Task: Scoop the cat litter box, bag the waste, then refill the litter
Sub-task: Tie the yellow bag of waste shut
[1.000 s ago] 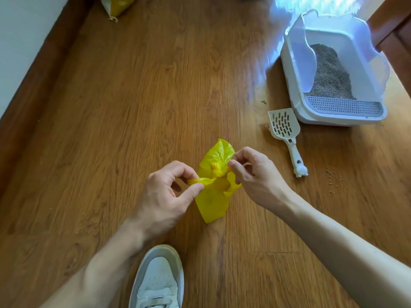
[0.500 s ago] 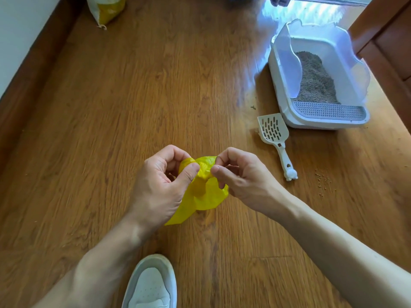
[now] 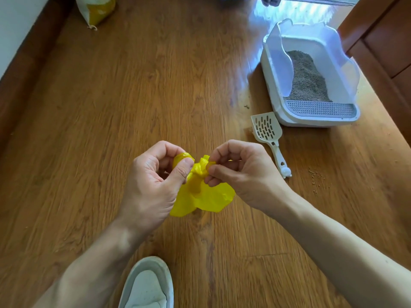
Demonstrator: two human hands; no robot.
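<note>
A small yellow plastic waste bag (image 3: 203, 196) hangs between my two hands above the wooden floor, its neck twisted into a knot. My left hand (image 3: 155, 181) pinches one yellow end of the neck between thumb and fingers. My right hand (image 3: 242, 174) pinches the other end at the knot. The white litter box (image 3: 278, 70) with grey litter stands at the upper right. A white slotted scoop (image 3: 268, 133) lies on the floor just in front of the box.
A yellow and white litter sack (image 3: 96, 10) leans at the top left by the wall. Stray litter grains (image 3: 318, 178) dot the floor right of the scoop. My white shoe (image 3: 149, 285) is at the bottom. Dark wooden furniture (image 3: 387, 45) borders the right.
Both hands have kept working the bag's neck; the loose top seen a second ago is now twisted into a knot, and the bag's body hangs lower between the hands.
</note>
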